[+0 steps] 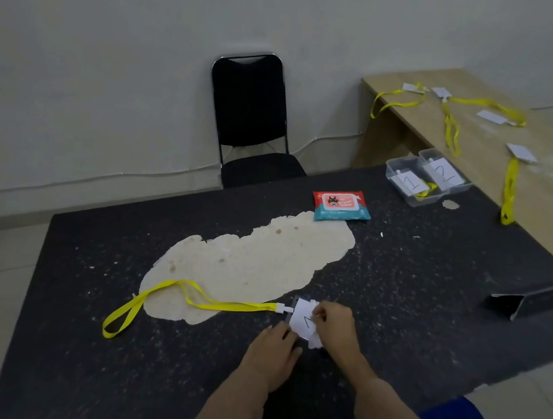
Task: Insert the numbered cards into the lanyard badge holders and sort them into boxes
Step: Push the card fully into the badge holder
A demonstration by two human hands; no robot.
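Note:
A clear badge holder (295, 306) lies on the dark table, clipped to a yellow lanyard (189, 299) that trails left. A white numbered card (302, 319) sits partly over the holder. My right hand (334, 322) pinches the card's right edge. My left hand (275, 347) grips the holder's near edge. Two clear boxes stand at the far right: one labelled 1 (409, 184) with a yellow lanyard inside, one labelled 2 (443, 169).
A wooden table (483, 136) at the right carries several more cards and yellow lanyards. A wet-wipes pack (341, 205) lies mid-table. A tablet in a folded stand (530, 302) sits at the right edge. A black chair (251, 117) stands behind.

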